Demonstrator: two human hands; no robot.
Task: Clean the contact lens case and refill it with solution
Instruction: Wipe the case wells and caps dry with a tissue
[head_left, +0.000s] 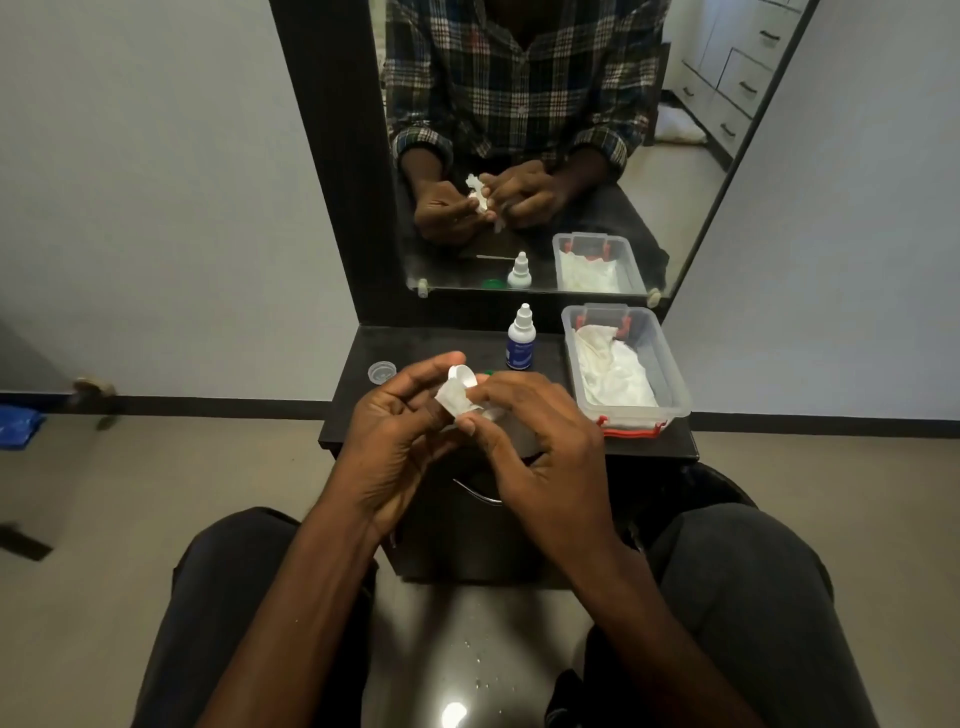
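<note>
— Dark-trousered knees nearest, then both hands over the near edge of the black shelf (363, 358). Where's the case?

— Between the fingertips: the small white plastic contact lens case (462, 375) sits at the left hand (400, 441), whose curled fingers grip it. The right hand (540, 447) pinches a crumpled white tissue (451, 401) against it.

— Any writing?

— The white dropper bottle with blue label (520, 340) stands just beyond; its print is too blurred to read. A clear round cap (382, 372) lies left, a clear plastic box with red clips (670, 364) holding white cloth right.
</note>
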